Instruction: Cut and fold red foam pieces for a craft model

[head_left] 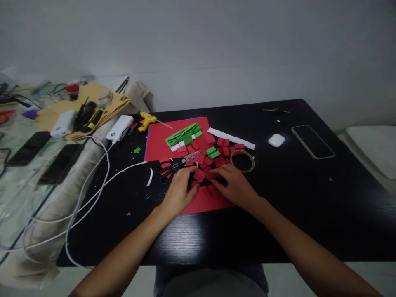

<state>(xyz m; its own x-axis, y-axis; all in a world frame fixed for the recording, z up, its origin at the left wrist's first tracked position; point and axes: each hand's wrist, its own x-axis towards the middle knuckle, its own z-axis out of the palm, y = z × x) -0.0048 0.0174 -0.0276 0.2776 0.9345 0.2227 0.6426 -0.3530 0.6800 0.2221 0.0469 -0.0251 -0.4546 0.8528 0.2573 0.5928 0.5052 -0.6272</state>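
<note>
Small folded red paper pieces lie in a loose heap between my hands. My left hand rests at the heap's left side, thumb and fingers apart, next to the black-handled scissors. On the right, my right hand reaches over the heap with thumb and index finger apart, fingertips at the red pieces. Under both hands is a red paper sheet. A green folded paper piece sits among the red ones. Beside my right hand lies a roll of tape.
Behind the heap, long green folded strips lie on another red sheet, near a yellow glue gun. A white paper strip, white earbud case and phone are rightward. White cables loop across the left.
</note>
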